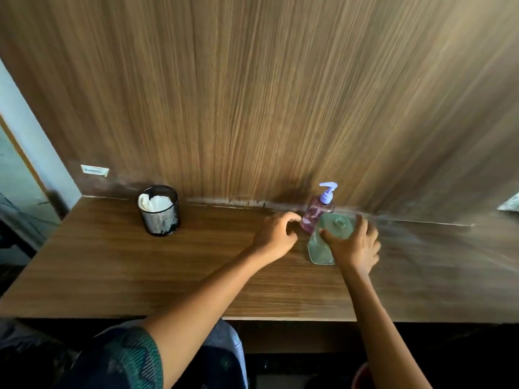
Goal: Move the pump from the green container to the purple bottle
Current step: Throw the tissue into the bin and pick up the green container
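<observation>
The purple bottle stands at the back of the wooden desk against the wall panel, with a lilac pump on its neck. Just in front of it stands the green container, pale and see-through, with a bare neck and no pump on it. My right hand is wrapped around the green container's right side, thumb across its front. My left hand hovers left of the purple bottle, fingers curled and apart, holding nothing; whether its fingertips touch the bottle is unclear.
A black mesh cup with white cloth inside stands at the back left of the desk. The wood wall panel rises right behind the bottles. The desk's front edge runs near my lap.
</observation>
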A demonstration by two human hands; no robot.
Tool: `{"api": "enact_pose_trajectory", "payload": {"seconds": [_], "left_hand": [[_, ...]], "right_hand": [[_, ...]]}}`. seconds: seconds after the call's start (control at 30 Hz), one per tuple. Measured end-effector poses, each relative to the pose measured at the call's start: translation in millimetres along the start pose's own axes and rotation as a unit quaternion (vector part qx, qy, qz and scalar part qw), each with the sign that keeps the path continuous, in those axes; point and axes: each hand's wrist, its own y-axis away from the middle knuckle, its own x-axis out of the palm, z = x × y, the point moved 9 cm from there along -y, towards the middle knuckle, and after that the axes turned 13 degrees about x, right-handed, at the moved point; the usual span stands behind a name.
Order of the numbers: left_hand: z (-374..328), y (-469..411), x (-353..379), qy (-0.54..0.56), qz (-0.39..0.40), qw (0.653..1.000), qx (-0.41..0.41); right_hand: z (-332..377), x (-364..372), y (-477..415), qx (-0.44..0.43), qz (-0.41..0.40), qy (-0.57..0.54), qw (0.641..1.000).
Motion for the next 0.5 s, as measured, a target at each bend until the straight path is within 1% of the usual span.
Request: {"api": "enact_pose_trajectory", "payload": {"seconds": [0.03, 0.1, 0.27, 0.33, 0.4, 0.5], "left_hand": [[0, -1, 3, 0.003, 0.003, 1.0, 0.0], [1, -2, 11, 0.004, 0.02, 1.0, -0.002], [3, -1, 12, 0.013, 0.053, 0.998, -0.003], [4, -1, 9, 0.034, 0.06, 0.998, -0.014], [3, -1, 6, 0.062, 0.084, 0.994, -0.02], [-2, 4, 5, 0.111, 0.15, 0.982, -0.021]], "right_hand": [[-9, 10, -5, 0.019, 0.035, -0.013, 0.999], [-19, 28, -9, 0.022, 0.081, -0.043, 0.995], [-22, 32, -11, -0.007, 0.085, -0.122, 0.989], [-16, 30, -9, -0.042, 0.113, -0.153, 0.981], [-6, 30, 0, -0.088, 0.173, -0.184, 0.964], [15, 32, 18, -0.113, 0.301, -0.229, 0.919]]}}
